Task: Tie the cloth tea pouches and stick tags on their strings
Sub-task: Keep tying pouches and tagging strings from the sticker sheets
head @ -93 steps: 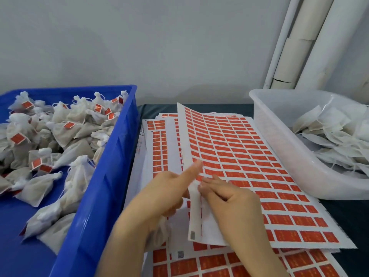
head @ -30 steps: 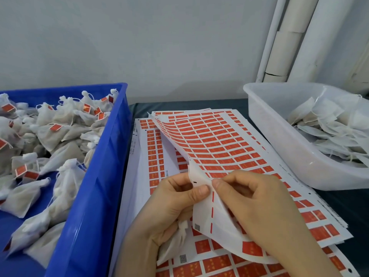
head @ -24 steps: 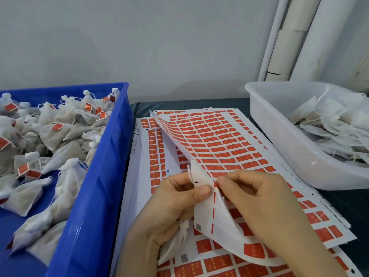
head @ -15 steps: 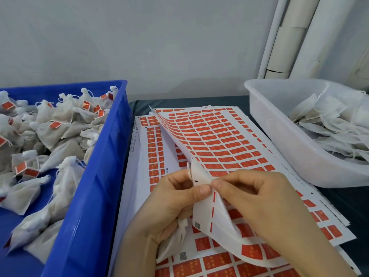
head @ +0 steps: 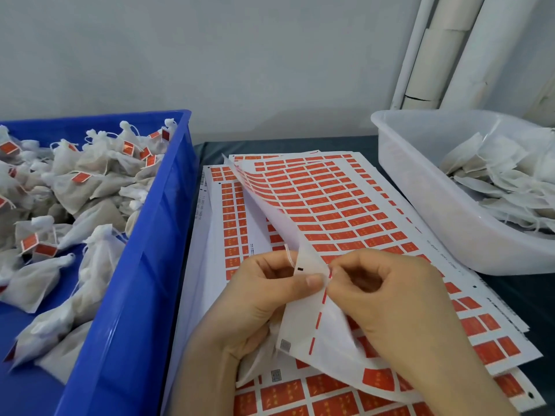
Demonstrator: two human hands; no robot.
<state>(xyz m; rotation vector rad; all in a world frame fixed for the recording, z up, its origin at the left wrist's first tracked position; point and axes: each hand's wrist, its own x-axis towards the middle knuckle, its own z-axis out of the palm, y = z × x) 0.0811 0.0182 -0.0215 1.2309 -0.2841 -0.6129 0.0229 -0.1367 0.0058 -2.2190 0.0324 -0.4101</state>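
Note:
A sheet of red tag stickers (head: 336, 205) lies on top of a stack of such sheets, its left edge curled up. My left hand (head: 258, 298) pinches that lifted edge with the thumb and also holds a white cloth tea pouch (head: 264, 352) in its palm, with the pouch's string (head: 289, 255) showing above the fingers. My right hand (head: 390, 298) pinches at the sheet's edge right beside the left thumb, at a red sticker strip (head: 324, 295).
A blue crate (head: 144, 265) at the left holds several tied pouches with red tags (head: 81, 177). A clear plastic tub (head: 450, 211) at the right holds flat untied pouches (head: 495, 175). White pipes (head: 444, 49) stand against the wall behind the tub.
The sheet's left edge has been lifted and curled over since the earliest frame. Over the last second both hands stay pinched at that edge, nearly still.

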